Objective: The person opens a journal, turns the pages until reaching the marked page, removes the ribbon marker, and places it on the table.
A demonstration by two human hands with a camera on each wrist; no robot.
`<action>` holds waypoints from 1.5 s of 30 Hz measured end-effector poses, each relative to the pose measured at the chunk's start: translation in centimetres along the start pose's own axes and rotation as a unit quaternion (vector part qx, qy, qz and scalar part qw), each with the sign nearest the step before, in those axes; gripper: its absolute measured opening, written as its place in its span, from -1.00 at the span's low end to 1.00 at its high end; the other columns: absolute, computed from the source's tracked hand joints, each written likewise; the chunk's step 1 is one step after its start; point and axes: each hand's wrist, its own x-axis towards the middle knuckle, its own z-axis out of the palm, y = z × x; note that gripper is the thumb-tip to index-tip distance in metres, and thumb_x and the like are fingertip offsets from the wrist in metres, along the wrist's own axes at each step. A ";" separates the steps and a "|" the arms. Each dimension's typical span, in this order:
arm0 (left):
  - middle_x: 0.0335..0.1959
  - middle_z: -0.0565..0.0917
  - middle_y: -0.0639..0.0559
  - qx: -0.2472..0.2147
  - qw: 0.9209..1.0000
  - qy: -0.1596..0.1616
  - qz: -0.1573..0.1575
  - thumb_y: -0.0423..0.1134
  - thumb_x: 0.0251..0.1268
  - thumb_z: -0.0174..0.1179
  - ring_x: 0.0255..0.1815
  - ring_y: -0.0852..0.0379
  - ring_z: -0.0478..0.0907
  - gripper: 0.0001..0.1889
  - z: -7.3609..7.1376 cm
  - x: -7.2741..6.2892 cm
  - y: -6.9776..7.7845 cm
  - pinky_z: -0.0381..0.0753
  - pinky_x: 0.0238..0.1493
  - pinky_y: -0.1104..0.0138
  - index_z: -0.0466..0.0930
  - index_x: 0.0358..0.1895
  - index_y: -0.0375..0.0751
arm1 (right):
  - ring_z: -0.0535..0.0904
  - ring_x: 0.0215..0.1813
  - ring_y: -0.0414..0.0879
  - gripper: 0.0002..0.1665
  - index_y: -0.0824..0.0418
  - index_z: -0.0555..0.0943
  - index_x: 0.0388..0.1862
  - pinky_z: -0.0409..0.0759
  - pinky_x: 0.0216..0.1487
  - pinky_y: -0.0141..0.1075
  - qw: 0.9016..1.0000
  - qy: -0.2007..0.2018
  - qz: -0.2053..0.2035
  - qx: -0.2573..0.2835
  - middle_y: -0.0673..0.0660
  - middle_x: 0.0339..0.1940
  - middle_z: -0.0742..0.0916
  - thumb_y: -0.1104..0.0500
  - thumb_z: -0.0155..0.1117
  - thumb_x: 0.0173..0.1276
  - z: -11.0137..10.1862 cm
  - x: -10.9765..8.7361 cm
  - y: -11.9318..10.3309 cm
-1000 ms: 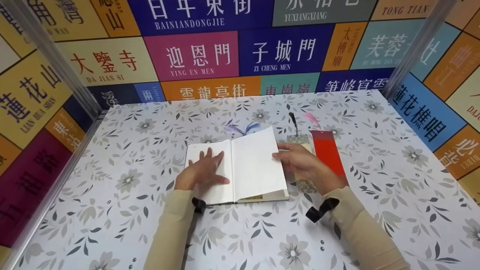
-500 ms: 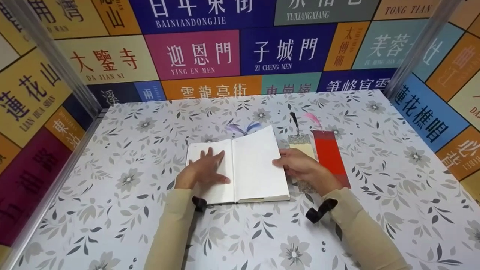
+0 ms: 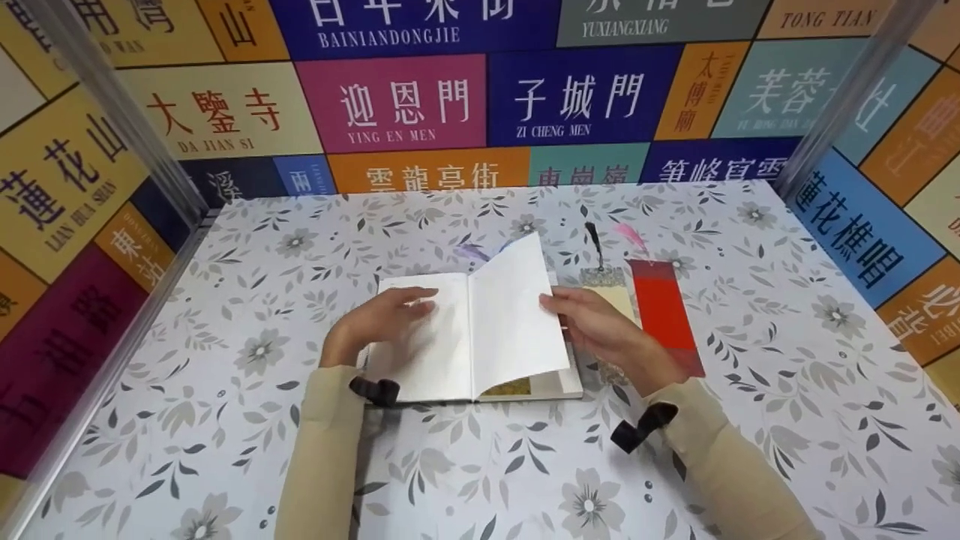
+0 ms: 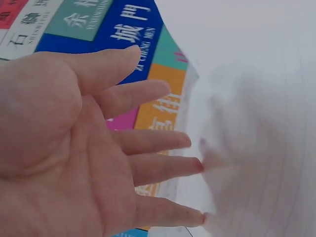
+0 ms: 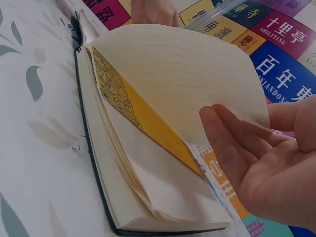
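An open notebook (image 3: 442, 375) with lined pages lies on the table. My right hand (image 3: 600, 322) pinches the outer edge of a raised page (image 3: 517, 315), between thumb and fingers. Beneath that page lies a yellow bookmark (image 5: 148, 121) with a dark ornate pattern at one end. My left hand (image 3: 382, 319) is over the left page, its fingers extended; in the left wrist view its palm shows and the fingertips are right at the white paper (image 4: 256, 128). Purple (image 3: 472, 253) and blue tassels stick out past the notebook's top edge.
Right of the notebook lie a red bookmark (image 3: 664, 315) with a pink tassel (image 3: 630, 236) and a cream-and-grey bookmark (image 3: 606, 289) with a black tassel (image 3: 592, 241), partly behind my right hand. Colourful panels with lettering (image 3: 390, 101) wall in the floral tabletop (image 3: 262, 450).
My left hand has come up from lying spread on the left page and shifted left. My right hand has lifted the page higher, and more of the yellow bookmark shows.
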 end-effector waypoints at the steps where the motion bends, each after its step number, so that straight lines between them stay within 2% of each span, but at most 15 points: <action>1: 0.57 0.26 -0.20 -0.011 1.000 0.006 -0.004 -0.03 0.59 -0.05 0.61 -0.21 0.14 -0.45 -0.2 -0.2 0.2 0.14 0.60 -0.06 0.30 0.50 -0.17 | 0.66 0.05 -0.10 -0.43 0.39 0.33 0.44 0.68 0.07 -0.26 1.000 -0.010 -0.007 -0.003 0.07 0.03 0.70 0.06 -0.06 0.63 0.2 -0.1 -0.2; 4: 0.59 0.22 -0.19 -0.015 1.000 0.022 -0.018 0.03 0.58 -0.06 0.63 -0.19 0.09 -0.41 -0.8 -1.0 1.0 0.12 0.61 -0.05 0.26 0.53 -0.17 | 0.60 0.24 -0.02 -0.35 0.35 0.30 0.49 0.64 0.24 -0.15 0.999 -0.033 -0.039 -0.016 0.17 0.25 0.65 -0.06 -0.14 0.66 0.9 -0.4 -0.6; 7: 0.61 0.19 -0.16 -0.023 0.999 0.033 -0.035 0.10 0.56 -0.06 0.63 -0.18 0.09 -0.36 -1.1 -1.8 1.7 0.14 0.61 -0.05 0.20 0.56 -0.12 | 0.49 0.43 0.07 -0.32 0.29 0.27 0.54 0.54 0.39 -0.04 0.993 -0.046 -0.073 -0.078 0.24 0.44 0.53 -0.10 -0.18 0.66 1.8 -0.7 -0.9; 9: 0.62 0.15 -0.14 -0.031 0.998 0.035 -0.036 0.13 0.56 -0.06 0.62 -0.19 0.12 -0.33 -1.2 -2.3 2.1 0.16 0.60 -0.05 0.15 0.58 -0.09 | 0.43 0.48 0.14 -0.36 0.28 0.28 0.54 0.48 0.44 0.03 0.985 -0.046 -0.091 -0.138 0.26 0.49 0.48 -0.05 -0.16 0.66 2.5 -0.9 -1.0; 12: 0.60 0.21 -0.15 -0.052 0.997 0.038 -0.030 0.18 0.55 -0.08 0.59 -0.21 0.18 -0.31 -1.2 -3.0 2.7 0.23 0.56 -0.06 0.10 0.60 -0.04 | 0.33 0.55 0.18 -0.39 0.27 0.27 0.55 0.35 0.52 0.08 0.966 -0.060 -0.114 -0.224 0.25 0.54 0.42 0.03 -0.10 0.65 3.6 -1.2 -0.9; 16: 0.48 0.38 -0.21 -0.093 0.994 0.059 -0.020 0.22 0.56 -0.15 0.48 -0.20 0.38 -0.31 -0.9 -3.2 3.5 0.43 0.44 -0.05 0.11 0.58 -0.05 | 0.17 0.64 0.13 -0.34 0.20 0.19 0.59 0.16 0.61 0.08 0.928 -0.086 -0.120 -0.341 0.16 0.61 0.32 0.01 -0.04 0.62 4.8 -1.2 -0.6; 19: 0.45 0.42 -0.26 -0.091 0.991 0.099 -0.004 0.19 0.59 -0.19 0.39 -0.22 0.48 -0.33 -0.6 -3.1 3.8 0.52 0.35 -0.04 0.12 0.56 -0.14 | 0.02 0.68 0.15 -0.31 0.11 0.11 0.63 0.00 0.65 0.12 0.889 -0.099 -0.108 -0.435 0.15 0.66 0.21 0.00 -0.04 0.62 5.2 -0.9 -0.2; 23: 0.56 0.26 -0.23 -0.026 0.986 0.158 0.042 0.13 0.59 -0.11 0.51 -0.22 0.32 -0.31 -0.5 -3.1 3.7 0.37 0.48 -0.07 0.05 0.60 -0.13 | -0.18 0.69 0.27 -0.27 -0.08 0.03 0.66 -0.21 0.61 0.32 0.846 -0.105 -0.072 -0.518 0.19 0.69 0.07 -0.05 -0.04 0.61 5.5 -0.4 0.1; 27: 0.61 0.20 -0.07 0.036 0.973 0.185 0.130 0.09 0.51 0.06 0.62 -0.10 0.14 -0.31 -0.6 -3.5 3.8 0.13 0.60 -0.09 0.13 0.59 0.00 | -0.28 0.69 0.27 -0.26 -0.24 -0.02 0.65 -0.33 0.57 0.39 0.821 -0.117 -0.025 -0.558 0.13 0.71 -0.02 -0.13 -0.05 0.60 5.8 0.1 -0.1; 29: 0.60 0.22 -0.01 0.062 0.968 0.180 0.164 0.07 0.47 0.12 0.65 -0.06 0.09 -0.34 -0.6 -3.6 4.1 -0.02 0.64 -0.13 0.21 0.56 0.05 | -0.31 0.69 0.26 -0.25 -0.27 -0.02 0.64 -0.37 0.57 0.39 0.814 -0.123 -0.008 -0.568 0.13 0.71 -0.05 -0.13 -0.02 0.58 5.8 0.3 -0.3; 31: 0.60 0.24 0.02 0.087 0.968 0.158 0.173 0.08 0.46 0.14 0.67 -0.05 0.03 -0.36 -0.7 -3.6 4.2 -0.20 0.65 -0.17 0.27 0.53 0.07 | -0.34 0.69 0.25 -0.21 -0.28 -0.02 0.64 -0.40 0.57 0.37 0.810 -0.124 0.009 -0.573 0.11 0.71 -0.07 -0.13 0.04 0.55 5.7 0.6 -0.4; 35: 0.61 0.22 -0.03 0.156 0.975 0.089 0.129 0.11 0.44 0.13 0.70 -0.13 -0.13 -0.36 -0.4 -3.3 3.6 -0.54 0.57 -0.28 0.28 0.53 0.10 | -0.36 0.69 0.26 -0.14 -0.25 0.02 0.64 -0.39 0.58 0.36 0.804 -0.116 0.023 -0.582 0.11 0.71 -0.08 -0.16 0.16 0.48 5.5 0.9 -0.3; 37: 0.62 0.17 -0.07 0.195 0.974 0.059 0.100 0.12 0.44 0.13 0.69 -0.21 -0.16 -0.36 -0.1 -3.2 2.9 -0.55 0.52 -0.34 0.28 0.53 0.10 | -0.35 0.69 0.27 -0.12 -0.22 0.02 0.64 -0.37 0.58 0.36 0.800 -0.117 0.021 -0.589 0.11 0.71 -0.10 -0.19 0.16 0.47 5.3 1.0 -0.2; 40: 0.63 0.12 -0.14 0.231 0.969 0.036 0.073 0.14 0.43 0.13 0.67 -0.29 -0.21 -0.35 0.5 -3.0 1.9 -0.54 0.48 -0.40 0.30 0.52 0.07 | -0.35 0.69 0.28 -0.12 -0.17 0.01 0.65 -0.36 0.59 0.35 0.796 -0.123 0.013 -0.593 0.12 0.71 -0.12 -0.21 0.14 0.47 5.2 1.1 0.1; 45: 0.64 0.06 -0.20 0.236 0.970 0.017 0.057 0.24 0.41 0.09 0.68 -0.29 -0.26 -0.30 1.3 -2.8 1.2 -0.54 0.49 -0.40 0.28 0.53 0.06 | -0.38 0.69 0.27 -0.12 -0.23 -0.01 0.65 -0.38 0.58 0.37 0.797 -0.125 0.021 -0.590 0.13 0.71 -0.14 -0.18 0.14 0.48 5.1 1.0 0.0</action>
